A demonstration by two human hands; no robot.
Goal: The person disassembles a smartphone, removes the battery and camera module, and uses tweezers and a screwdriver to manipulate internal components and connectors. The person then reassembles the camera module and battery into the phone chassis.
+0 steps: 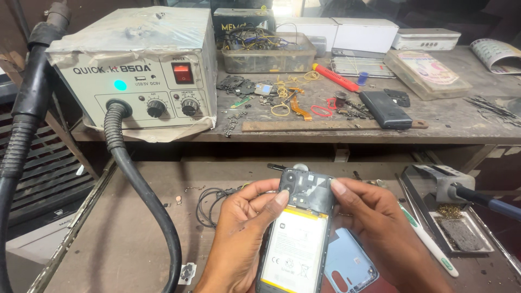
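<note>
Left hand (239,233) grips opened black phone with white battery showing (297,239) along left edge, thumb on dark top cover. Right hand (374,228) pinches phone's top right corner, fingertip on cover. Phone sits low in middle, held over brown wooden work shelf (108,239). Light blue plastic back cover (347,263) lies just under right hand. Grey hot-air station box (141,70) stands on upper bench, thick black hose (144,201) curling down. White-green tweezers (429,244) near right wrist.

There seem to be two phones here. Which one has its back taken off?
The opened phone held between the left hand and right hand: its battery and circuit cover show. The dark phone on the upper shelf is closed.
</note>
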